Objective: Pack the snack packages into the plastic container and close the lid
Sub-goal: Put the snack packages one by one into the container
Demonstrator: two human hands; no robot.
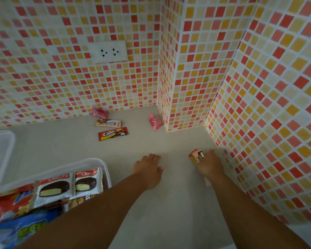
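A clear plastic container (90,163) at lower left holds two Choco Pie packs (68,184), a red bag and a blue bag (20,232). Its lid (0,141) lies at the far left edge. My left hand (148,169) rests palm down on the counter with nothing in it. My right hand (209,164) grips a small red and brown snack pack (196,156) close to the right wall. Farther back lie a red biscuit pack (113,133), a beige biscuit pack (108,123) and two pink packets (99,112) (155,121).
The grey counter (160,212) is hemmed in by orange and red mosaic walls at the back and right, with a tiled pillar (183,87) jutting out. A double wall socket (109,52) sits above the back snacks.
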